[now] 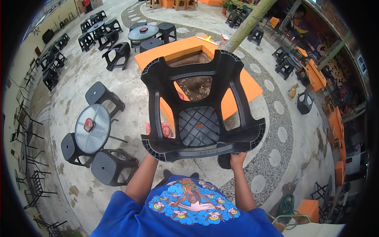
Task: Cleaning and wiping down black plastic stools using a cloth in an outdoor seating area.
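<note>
A black plastic stool (pixel 200 103) is held up in front of my chest, its underside and open leg ends facing me. The ribbed inner side of its seat (pixel 199 126) shows an orange-brown dot at the centre. My left hand (pixel 166 130) grips the stool's left side, with fingers showing through a side opening and the thumb outside. At the near right, my right hand (pixel 237 160) is closed around a dark, soft-looking item (pixel 224 161), perhaps a cloth, pressed against the stool's near edge. Part of that item is hidden by the stool rim.
Beyond the stool stands an orange planter (pixel 165 49) around a tree trunk (pixel 248 23), with a yellow squeegee (pixel 208 39) on its rim. Left is a round glass table (pixel 92 129) with black stools. A cat (pixel 293 91) is at right; a green hose (pixel 285 207) lies lower right.
</note>
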Demonstrator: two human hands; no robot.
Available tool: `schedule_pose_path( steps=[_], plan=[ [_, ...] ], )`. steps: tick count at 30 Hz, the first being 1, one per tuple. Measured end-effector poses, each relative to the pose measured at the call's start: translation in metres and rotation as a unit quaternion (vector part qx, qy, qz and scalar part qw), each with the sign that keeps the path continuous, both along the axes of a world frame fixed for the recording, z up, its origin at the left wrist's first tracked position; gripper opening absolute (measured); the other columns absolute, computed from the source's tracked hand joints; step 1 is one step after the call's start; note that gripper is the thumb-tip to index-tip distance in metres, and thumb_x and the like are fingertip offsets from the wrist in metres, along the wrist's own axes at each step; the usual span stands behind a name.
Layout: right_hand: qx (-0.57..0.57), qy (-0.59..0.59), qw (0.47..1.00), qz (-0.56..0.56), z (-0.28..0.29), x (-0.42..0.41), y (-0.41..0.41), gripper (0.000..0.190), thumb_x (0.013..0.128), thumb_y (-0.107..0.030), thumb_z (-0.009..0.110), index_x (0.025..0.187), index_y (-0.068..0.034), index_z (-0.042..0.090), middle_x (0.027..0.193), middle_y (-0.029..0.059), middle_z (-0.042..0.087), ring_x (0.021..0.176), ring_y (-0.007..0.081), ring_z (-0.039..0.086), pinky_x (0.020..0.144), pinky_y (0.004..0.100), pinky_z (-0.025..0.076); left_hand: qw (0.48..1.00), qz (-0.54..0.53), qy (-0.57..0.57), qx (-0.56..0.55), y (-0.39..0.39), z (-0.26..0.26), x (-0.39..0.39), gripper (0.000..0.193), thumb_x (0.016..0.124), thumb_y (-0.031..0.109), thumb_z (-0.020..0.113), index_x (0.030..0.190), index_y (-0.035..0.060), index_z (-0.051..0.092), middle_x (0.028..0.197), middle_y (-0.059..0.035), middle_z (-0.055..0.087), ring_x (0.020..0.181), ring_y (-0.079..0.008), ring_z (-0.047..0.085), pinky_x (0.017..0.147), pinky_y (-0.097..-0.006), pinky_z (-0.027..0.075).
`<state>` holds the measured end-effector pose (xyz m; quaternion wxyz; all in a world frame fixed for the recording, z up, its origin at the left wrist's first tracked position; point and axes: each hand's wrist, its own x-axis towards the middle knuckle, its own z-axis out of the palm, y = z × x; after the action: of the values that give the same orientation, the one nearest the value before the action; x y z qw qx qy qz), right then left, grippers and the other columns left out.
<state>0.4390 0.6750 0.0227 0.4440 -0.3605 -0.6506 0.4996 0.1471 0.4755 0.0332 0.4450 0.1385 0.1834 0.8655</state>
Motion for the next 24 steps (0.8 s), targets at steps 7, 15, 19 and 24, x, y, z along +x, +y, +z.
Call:
schedule_pose_path(
  steps=[7, 15, 19, 24],
  plan=[
    [-0.139, -0.082, 0.986, -0.049, -0.025, 0.031, -0.017, 0.036, 0.077, 0.004, 0.066, 0.112, 0.0, 0.058, 0.105, 0.0085, 0.064, 0.098, 0.0184, 0.06, 0.092, 0.0319, 0.045, 0.991, 0.031, 0.11, -0.064, -0.005, -0.038, 0.055, 0.065, 0.088, 0.068, 0.044, 0.086, 0.0037, 0.051, 0.058, -0.0006, 0.045, 0.051, -0.0105, 0.042, 0.048, -0.0229, 0.032],
    [-0.002, -0.249, 0.957, 0.145, 0.093, 0.063, 0.049, 0.033, 0.069, 0.0, 0.066, 0.101, 0.001, 0.06, 0.088, 0.0055, 0.065, 0.082, 0.0134, 0.061, 0.074, 0.0287, 0.049, 0.944, 0.151, -0.049, -0.288, 0.017, 0.045, 0.034, 0.046, 0.089, 0.045, 0.053, 0.103, 0.0017, 0.054, 0.073, -0.0027, 0.051, 0.056, -0.0124, 0.046, 0.05, -0.0278, 0.04],
    [0.039, -0.382, 0.796, 0.468, 0.26, 0.053, 0.069, 0.029, 0.063, -0.014, 0.07, 0.088, -0.002, 0.062, 0.075, 0.0102, 0.067, 0.065, 0.0208, 0.068, 0.063, 0.0293, 0.051, 0.965, 0.048, -0.083, -0.243, 0.011, 0.021, 0.008, 0.041, 0.088, 0.042, 0.055, 0.101, 0.0028, 0.054, 0.072, -0.0022, 0.049, 0.051, -0.0113, 0.043, 0.044, -0.0265, 0.035],
    [0.268, -0.027, 0.884, 0.382, 0.339, 0.005, 0.087, 0.022, 0.079, -0.023, 0.07, 0.081, -0.003, 0.06, 0.067, 0.0134, 0.064, 0.057, 0.0202, 0.064, 0.052, 0.0238, 0.047, 0.96, 0.115, -0.084, -0.242, 0.023, 0.019, 0.029, 0.039, 0.087, 0.041, 0.053, 0.097, 0.0041, 0.053, 0.071, -0.0017, 0.048, 0.049, -0.0119, 0.042, 0.043, -0.0267, 0.034]
  ],
)
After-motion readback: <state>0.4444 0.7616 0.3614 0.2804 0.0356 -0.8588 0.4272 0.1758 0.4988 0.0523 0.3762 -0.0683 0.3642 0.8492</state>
